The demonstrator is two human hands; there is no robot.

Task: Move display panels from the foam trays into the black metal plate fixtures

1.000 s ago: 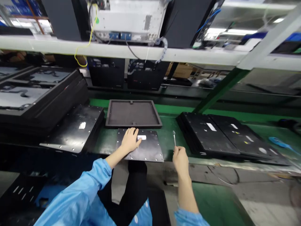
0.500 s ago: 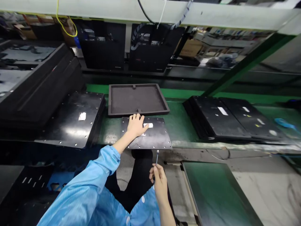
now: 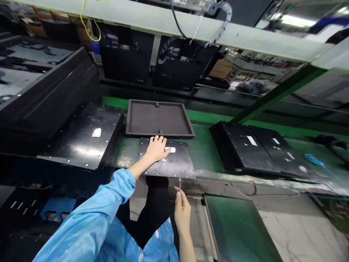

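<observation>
Steadying a drilled black panel (image 3: 177,163) with a tool at its near edge

A person in blue sleeves (image 3: 89,214) works at lower center of the frame, the right hand (image 3: 182,211) closed around a slim metal tool (image 3: 180,184). The tip points up at the panel's near edge; whether it touches cannot be told. At center, the left hand (image 3: 156,150) lies palm down with fingers spread on the panel, pressing rather than gripping, its thumb by a white label (image 3: 171,149).

The step in hand appears to be work along that edge. The move seems to call for a still panel and a tool tip kept in line.

The panel lies at the front of a green bench (image 3: 205,147), just before a shallow dark tray (image 3: 160,120). Black panels are stacked at center right (image 3: 257,154) and center left (image 3: 87,142), near deep black trays (image 3: 62,85) at upper left. Beyond stand two dark upright panels (image 3: 125,58), under a pale rail (image 3: 251,42) hung with a yellow cable (image 3: 88,32). A cardboard box (image 3: 221,69) and a lit ceiling lamp (image 3: 297,21) show in the workshop at upper right.
</observation>
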